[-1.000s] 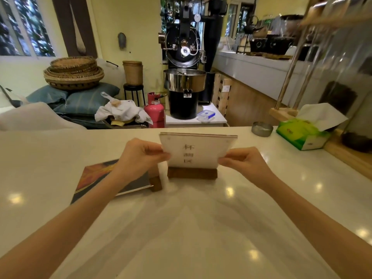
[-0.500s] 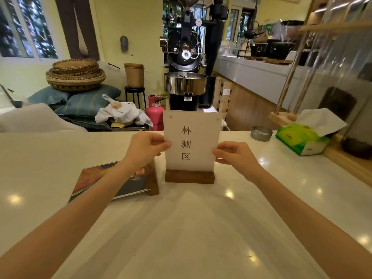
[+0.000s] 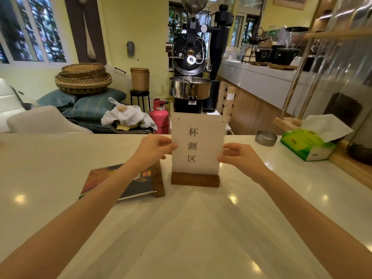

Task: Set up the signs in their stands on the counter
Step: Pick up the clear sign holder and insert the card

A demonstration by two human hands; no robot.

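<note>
A white acrylic sign (image 3: 198,143) with three dark characters stands upright in a dark wooden stand (image 3: 194,179) on the white counter (image 3: 181,228). My left hand (image 3: 154,151) pinches the sign's left edge. My right hand (image 3: 240,158) pinches its right edge. To the left, a second sign (image 3: 104,178) with a dark colourful print lies flat on the counter. A second wooden stand (image 3: 159,182) lies against that sign's right edge, partly behind my left wrist.
A green tissue box (image 3: 308,143) and a small metal dish (image 3: 265,137) sit at the counter's back right, beside a wooden ledge (image 3: 350,170) with glass jars. Beyond the counter stand a coffee roaster (image 3: 191,77), a pink gas cylinder (image 3: 161,117) and stacked baskets (image 3: 83,78).
The white sign, tipped back above its stand a second ago, now stands upright with its foot down in the wooden stand. Both hands stayed on its edges.
</note>
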